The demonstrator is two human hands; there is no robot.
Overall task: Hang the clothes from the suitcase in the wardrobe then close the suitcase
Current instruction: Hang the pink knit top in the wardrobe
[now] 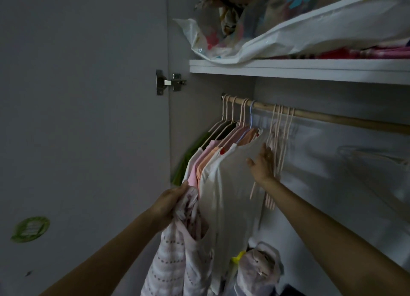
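My left hand (170, 201) grips a pale pink patterned garment (175, 251) that hangs down below it, in front of the wardrobe. My right hand (263, 164) reaches up with fingers spread and touches a bunch of empty pink hangers (278, 144) on the wooden rail (332, 118). Left of that hand, several garments hang on the rail; the nearest is a white top (230, 184), with pink, orange and green ones behind it. The suitcase is out of view.
The open wardrobe door (84, 118) stands at the left with its hinge (168, 82). A white shelf (310, 68) above the rail carries plastic bags of fabric (288, 29). More bagged items (257, 269) sit at the wardrobe bottom.
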